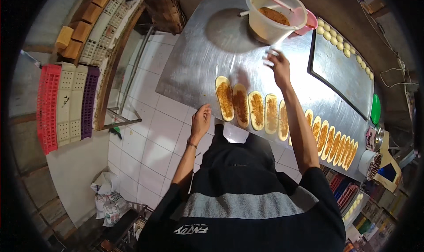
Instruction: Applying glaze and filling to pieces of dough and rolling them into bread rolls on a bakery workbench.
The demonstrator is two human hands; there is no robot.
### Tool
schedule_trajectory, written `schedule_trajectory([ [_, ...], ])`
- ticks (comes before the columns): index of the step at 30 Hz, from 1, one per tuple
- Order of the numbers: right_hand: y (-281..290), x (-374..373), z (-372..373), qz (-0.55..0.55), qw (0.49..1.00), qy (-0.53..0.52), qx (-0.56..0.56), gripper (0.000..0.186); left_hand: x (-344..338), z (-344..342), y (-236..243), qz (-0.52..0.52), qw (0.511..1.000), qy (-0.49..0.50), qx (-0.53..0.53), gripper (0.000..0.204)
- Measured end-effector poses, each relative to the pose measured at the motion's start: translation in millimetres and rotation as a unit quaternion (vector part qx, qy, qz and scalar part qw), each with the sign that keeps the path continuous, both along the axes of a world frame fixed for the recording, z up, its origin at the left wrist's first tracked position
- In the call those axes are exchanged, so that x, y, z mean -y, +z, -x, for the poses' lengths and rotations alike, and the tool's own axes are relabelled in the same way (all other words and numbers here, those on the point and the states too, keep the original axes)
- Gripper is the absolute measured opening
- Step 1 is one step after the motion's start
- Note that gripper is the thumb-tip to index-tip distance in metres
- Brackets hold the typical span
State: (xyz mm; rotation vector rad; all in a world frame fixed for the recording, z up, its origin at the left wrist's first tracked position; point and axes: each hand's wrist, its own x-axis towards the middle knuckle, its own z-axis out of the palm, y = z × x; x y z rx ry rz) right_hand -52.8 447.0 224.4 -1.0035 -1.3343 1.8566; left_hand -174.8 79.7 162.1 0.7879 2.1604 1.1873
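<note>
My right hand (278,65) is over the metal table, just below a translucent tub (260,25). Its fingers are apart and slightly blurred, with nothing visible in them. The tub contains brown crumbly filling (274,16) and a pink-handled scoop (282,4). My left hand (202,119) is at the table's near edge, fingers loosely curled, thumb apart, nothing seen in it. Closest to it lies a flat oval dough piece (224,98) topped with brown filling. Several similar dough pieces (256,110) run in a row along the edge; my right forearm hides part of the row.
A dark-rimmed metal tray (338,70) carries several round dough balls (339,45) along its far side. Behind the tub is a pink container (309,23). Stacked crates (48,108) stand on the left; white sacks (108,199) lie on the floor. A white round container (367,161) sits at the right.
</note>
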Motion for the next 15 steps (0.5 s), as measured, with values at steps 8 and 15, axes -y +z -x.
schedule_trajectory([
  [8,-48.6,200.9,-55.3,-0.396,0.819,0.262,0.321,0.018,-29.6,36.8,6.1,-0.044,0.966,-0.245,-0.070,0.021],
  [15,-79.3,228.6,-34.3,-0.529,0.745,0.255,0.317,0.019,-26.4,5.3,-24.4,-0.071,0.945,-0.283,-0.146,0.026],
])
